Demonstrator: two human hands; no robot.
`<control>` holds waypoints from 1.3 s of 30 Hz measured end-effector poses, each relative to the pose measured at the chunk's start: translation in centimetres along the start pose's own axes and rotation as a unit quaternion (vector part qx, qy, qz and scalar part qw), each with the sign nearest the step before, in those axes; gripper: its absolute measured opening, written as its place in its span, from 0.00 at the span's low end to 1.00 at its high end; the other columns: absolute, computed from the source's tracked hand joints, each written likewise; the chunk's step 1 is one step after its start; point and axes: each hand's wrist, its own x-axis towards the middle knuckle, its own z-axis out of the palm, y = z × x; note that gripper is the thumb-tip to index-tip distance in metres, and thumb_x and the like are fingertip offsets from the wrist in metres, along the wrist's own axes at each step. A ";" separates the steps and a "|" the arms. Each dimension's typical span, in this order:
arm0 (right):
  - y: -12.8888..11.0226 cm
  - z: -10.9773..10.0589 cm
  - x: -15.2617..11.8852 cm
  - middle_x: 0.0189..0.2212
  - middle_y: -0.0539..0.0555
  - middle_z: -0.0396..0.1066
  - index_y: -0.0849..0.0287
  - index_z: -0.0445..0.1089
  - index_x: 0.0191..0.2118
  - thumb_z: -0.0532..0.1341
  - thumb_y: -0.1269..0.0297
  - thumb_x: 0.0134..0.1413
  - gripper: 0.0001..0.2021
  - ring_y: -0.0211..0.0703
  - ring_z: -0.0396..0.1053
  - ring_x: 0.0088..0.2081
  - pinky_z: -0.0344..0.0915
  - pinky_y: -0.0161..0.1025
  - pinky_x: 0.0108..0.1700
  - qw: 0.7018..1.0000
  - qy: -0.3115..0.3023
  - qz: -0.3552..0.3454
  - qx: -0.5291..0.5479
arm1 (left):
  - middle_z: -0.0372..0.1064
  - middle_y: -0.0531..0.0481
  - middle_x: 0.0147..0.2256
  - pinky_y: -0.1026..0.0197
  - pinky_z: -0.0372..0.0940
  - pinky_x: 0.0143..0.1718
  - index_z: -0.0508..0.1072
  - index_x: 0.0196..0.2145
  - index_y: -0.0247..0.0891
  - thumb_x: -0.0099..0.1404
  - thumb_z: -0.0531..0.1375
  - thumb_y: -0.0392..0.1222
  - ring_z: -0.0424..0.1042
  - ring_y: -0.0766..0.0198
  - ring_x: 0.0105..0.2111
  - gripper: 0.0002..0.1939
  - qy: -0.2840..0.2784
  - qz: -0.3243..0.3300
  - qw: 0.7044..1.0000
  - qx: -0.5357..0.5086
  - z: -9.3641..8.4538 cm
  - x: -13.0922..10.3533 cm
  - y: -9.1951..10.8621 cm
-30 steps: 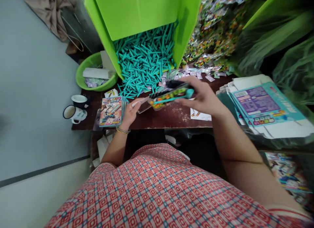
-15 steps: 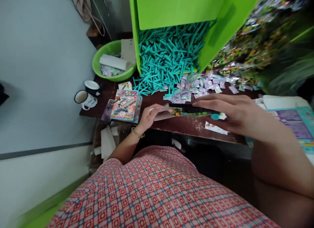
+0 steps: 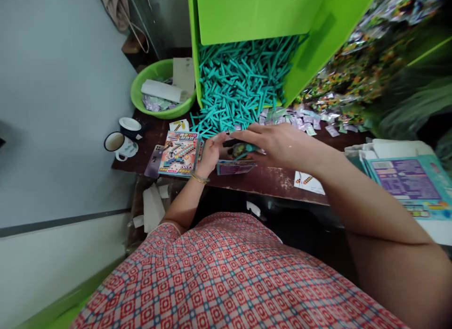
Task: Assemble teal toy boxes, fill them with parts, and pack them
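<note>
My left hand is closed on the left end of a small printed cardboard box, which shows a purple and blue face just above the table's front edge. My right hand reaches across from the right and grips a clear bag of small dark, green and orange parts. A teal stick lies along that bag under the fingers. The bag is at the box's open side; how far it sits inside is hidden by my right hand. Left of my left hand lies a stack of printed boxes.
A green bin spills teal sticks onto the brown table. Small purple sachets lie beside them. Further left are a green basin, a mug and a phone. Flattened boxes and leaflets lie right.
My right hand has moved left with the bag and teal stick, up to the box in my left hand. The box has turned, so its purple printed face now shows.
</note>
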 end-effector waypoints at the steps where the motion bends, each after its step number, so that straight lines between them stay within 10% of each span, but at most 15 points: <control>1: -0.4 0.2 0.3 0.41 0.55 0.77 0.47 0.65 0.69 0.61 0.65 0.67 0.26 0.44 0.72 0.34 0.63 0.38 0.35 1.000 0.000 0.008 -0.003 | 0.77 0.50 0.31 0.53 0.73 0.52 0.77 0.26 0.41 0.65 0.70 0.53 0.78 0.53 0.44 0.16 0.004 -0.002 1.000 -0.004 0.2 0.1 -0.1; 5: -0.8 1.5 0.8 0.47 0.58 0.77 0.50 0.65 0.69 0.63 0.68 0.64 0.29 0.49 0.75 0.38 0.68 0.41 0.40 0.999 -0.023 0.040 0.009 | 0.79 0.50 0.34 0.51 0.71 0.56 0.79 0.30 0.41 0.65 0.68 0.44 0.78 0.54 0.45 0.07 0.023 -0.015 0.999 -0.021 0.9 -0.1 -0.1; 16: -0.7 8.6 -2.7 0.55 0.62 0.78 0.54 0.79 0.55 0.58 0.55 0.73 0.16 0.56 0.76 0.56 0.71 0.54 0.61 0.975 0.085 0.071 0.194 | 0.68 0.52 0.27 0.58 0.71 0.38 0.70 0.26 0.42 0.57 0.69 0.74 0.72 0.59 0.33 0.31 0.021 0.000 1.000 -0.002 0.1 -0.9 -0.6; 20: -0.4 11.7 -4.2 0.56 0.60 0.77 0.51 0.77 0.59 0.53 0.45 0.72 0.23 0.58 0.70 0.63 0.65 0.61 0.67 0.831 0.314 0.297 0.350 | 0.78 0.47 0.39 0.56 0.72 0.51 0.79 0.38 0.41 0.60 0.68 0.72 0.77 0.52 0.47 0.29 0.018 -0.004 1.000 -0.006 0.0 -4.0 -1.3; 24: 1.2 13.7 -5.1 0.48 0.60 0.81 0.53 0.77 0.58 0.54 0.40 0.65 0.29 0.60 0.78 0.53 0.74 0.61 0.56 0.712 0.274 0.360 0.537 | 0.78 0.45 0.55 0.56 0.69 0.59 0.80 0.51 0.43 0.64 0.69 0.63 0.75 0.51 0.57 0.26 -0.011 -0.001 1.000 -0.022 -0.2 -5.6 -1.5; 27: 2.8 11.9 -5.7 0.47 0.58 0.81 0.54 0.76 0.61 0.64 0.48 0.60 0.27 0.55 0.79 0.47 0.76 0.55 0.52 0.766 0.186 0.302 0.536 | 0.80 0.45 0.52 0.54 0.69 0.59 0.82 0.48 0.41 0.58 0.74 0.53 0.76 0.48 0.56 0.23 -0.062 -0.029 0.997 -0.024 -0.3 -4.5 -1.1; 32: 3.8 7.9 -5.3 0.56 0.60 0.78 0.52 0.78 0.59 0.59 0.63 0.68 0.18 0.55 0.75 0.55 0.70 0.56 0.60 0.950 0.116 0.140 0.254 | 0.82 0.45 0.46 0.50 0.70 0.59 0.84 0.43 0.41 0.55 0.73 0.45 0.78 0.48 0.53 0.17 -0.145 -0.064 0.987 -0.020 -0.3 -2.7 0.2; 39: 2.2 8.5 -5.0 0.63 0.61 0.73 0.52 0.71 0.68 0.53 0.52 0.76 0.24 0.59 0.71 0.61 0.66 0.63 0.63 0.981 0.063 0.054 0.175 | 0.81 0.42 0.48 0.52 0.69 0.58 0.83 0.43 0.40 0.60 0.68 0.41 0.77 0.48 0.55 0.12 -0.153 -0.031 0.988 -0.004 -0.5 -3.4 1.0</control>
